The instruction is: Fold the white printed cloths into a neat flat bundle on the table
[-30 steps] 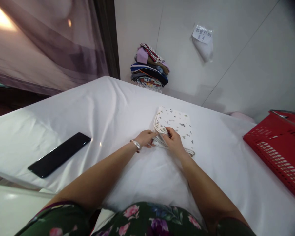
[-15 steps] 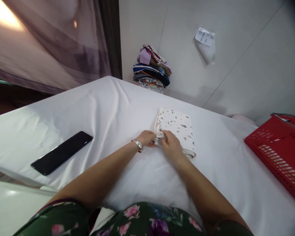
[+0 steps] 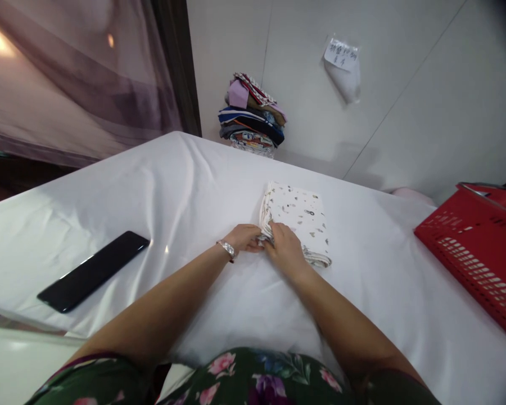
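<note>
A folded white cloth [image 3: 301, 211] with small grey and tan prints lies flat on the white-covered table [image 3: 219, 185]. Its layered edges show at the left and lower right. My left hand [image 3: 243, 237], with a silver bracelet at the wrist, has its fingers closed at the cloth's near-left corner. My right hand [image 3: 284, 247] pinches the same corner from the right, thumb and fingers on the layers. Both hands partly cover that corner, so the exact grip of the fingertips is hidden.
A black phone [image 3: 93, 271] lies at the left. At the right stands a red plastic basket [image 3: 476, 242] with a metal handle. Beyond the table's far edge are a stack of folded clothes [image 3: 253, 115] and a plastic bag with a written label [image 3: 342, 67]. A sheer curtain [image 3: 80, 73] hangs at the upper left.
The whole scene has shifted slightly left in the view. Both hands stay at the cloth's corner; the right-hand fingers now lie flatter over its edge.
</note>
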`<state>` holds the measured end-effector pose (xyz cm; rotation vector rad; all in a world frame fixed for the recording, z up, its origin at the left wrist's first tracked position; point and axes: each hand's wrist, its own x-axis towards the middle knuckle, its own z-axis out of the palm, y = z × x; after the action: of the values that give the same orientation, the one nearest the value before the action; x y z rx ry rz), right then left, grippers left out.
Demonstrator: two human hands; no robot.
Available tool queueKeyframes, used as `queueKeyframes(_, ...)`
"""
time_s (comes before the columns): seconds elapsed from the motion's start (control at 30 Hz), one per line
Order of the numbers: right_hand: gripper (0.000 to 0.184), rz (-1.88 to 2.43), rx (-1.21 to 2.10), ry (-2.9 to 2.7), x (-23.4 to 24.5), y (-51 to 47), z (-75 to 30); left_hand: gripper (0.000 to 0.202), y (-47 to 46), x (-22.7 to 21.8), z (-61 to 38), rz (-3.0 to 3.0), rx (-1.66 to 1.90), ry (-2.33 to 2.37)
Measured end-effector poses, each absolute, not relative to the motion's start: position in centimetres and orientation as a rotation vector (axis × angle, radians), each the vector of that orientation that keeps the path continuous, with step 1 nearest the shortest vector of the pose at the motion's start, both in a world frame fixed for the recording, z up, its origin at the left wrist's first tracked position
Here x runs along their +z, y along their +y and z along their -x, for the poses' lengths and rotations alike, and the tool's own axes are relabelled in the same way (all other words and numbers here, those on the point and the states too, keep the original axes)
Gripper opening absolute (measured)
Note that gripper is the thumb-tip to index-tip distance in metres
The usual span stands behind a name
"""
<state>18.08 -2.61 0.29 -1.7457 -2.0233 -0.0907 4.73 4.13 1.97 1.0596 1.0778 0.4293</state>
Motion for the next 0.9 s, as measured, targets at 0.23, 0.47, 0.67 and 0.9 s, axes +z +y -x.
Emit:
queueKeyframes(0.23,0.035,1.713,-0.063,-1.951,0.1,-2.4,-18.4,0.013,4.3,2.2,-4.6,-1.046,0.419,1.032)
queueKeyframes(0.47,0.037,1.683,-0.109,-1.854,2.1,-2.7,-20.1,0.039,4.5,0.0,-5.4,-1.173,0.403,1.129)
queueKeyframes(0.67,0.037,1.696,-0.135,-2.155,2.4,-2.8,-19.6,0.033,4.6,-0.7,-5.6,-1.299,0.494,1.171)
queueKeyframes(0.9,0.034,1.805,-0.064,-2.271,1.7,-2.5,-18.6,0.041,4.2,0.0,-5.7,-0.997,0.506,1.113)
